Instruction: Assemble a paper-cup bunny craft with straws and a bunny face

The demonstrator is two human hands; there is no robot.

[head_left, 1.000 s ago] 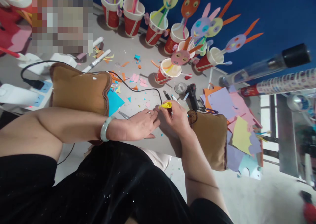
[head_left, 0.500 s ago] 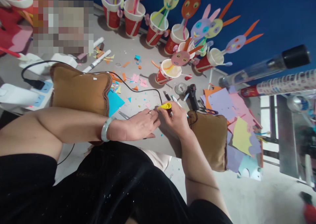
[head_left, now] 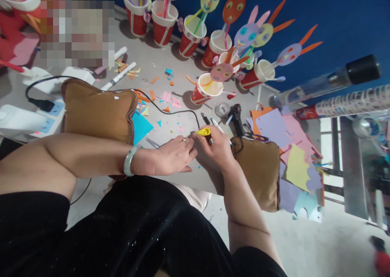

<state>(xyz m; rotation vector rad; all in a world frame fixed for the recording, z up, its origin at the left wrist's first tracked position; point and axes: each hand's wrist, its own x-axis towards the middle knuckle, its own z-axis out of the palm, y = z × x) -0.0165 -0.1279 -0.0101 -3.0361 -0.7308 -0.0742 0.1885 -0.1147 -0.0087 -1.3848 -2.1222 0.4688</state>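
Observation:
A small rolled piece of yellow paper (head_left: 204,131), curled like a cone with its wide end to the right, is between my two hands above the table. My right hand (head_left: 218,147) pinches it between thumb and fingers. My left hand (head_left: 170,155) is closed at the fingertips on its narrow left end, the other fingers curving toward the table. The left thumb's grip is partly hidden. Scissors (head_left: 151,142) lie beside my left hand, mostly hidden under it. A pen (head_left: 206,118) and a black glue gun (head_left: 237,118) lie just beyond my right hand.
Brown cushions lie on the left (head_left: 97,110) and right (head_left: 258,175). Red paper cups (head_left: 162,29) with paper-faced figures line the back. Coloured paper sheets (head_left: 271,126), paper scraps (head_left: 166,97), a roll of clear tape (head_left: 222,109) and a black cable (head_left: 170,112) are around.
The view shifts very slightly. Both hands stay on the yellow paper; the left hand's lower fingers shift slightly.

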